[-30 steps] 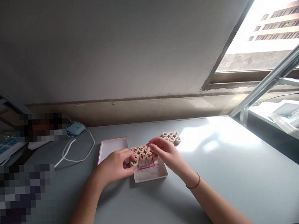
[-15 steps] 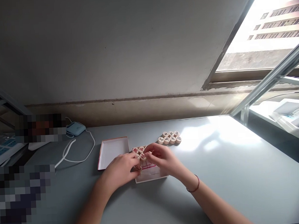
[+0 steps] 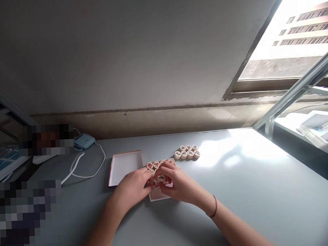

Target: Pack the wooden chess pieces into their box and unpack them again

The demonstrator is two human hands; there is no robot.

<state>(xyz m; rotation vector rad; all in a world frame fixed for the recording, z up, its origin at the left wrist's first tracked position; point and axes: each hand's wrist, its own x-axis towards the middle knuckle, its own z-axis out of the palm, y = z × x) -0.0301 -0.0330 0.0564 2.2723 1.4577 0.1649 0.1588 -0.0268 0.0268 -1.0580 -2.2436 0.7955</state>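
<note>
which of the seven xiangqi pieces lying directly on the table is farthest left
The xiangqi piece at the left end of the nearer row of four, closest to the box; the other six sit farther right.

Seven discs point(image 3: 190, 154) on the tabletop point(image 3: 254, 191), two shallow trays point(image 3: 126, 168), one bracelet point(image 3: 215, 207)
</note>
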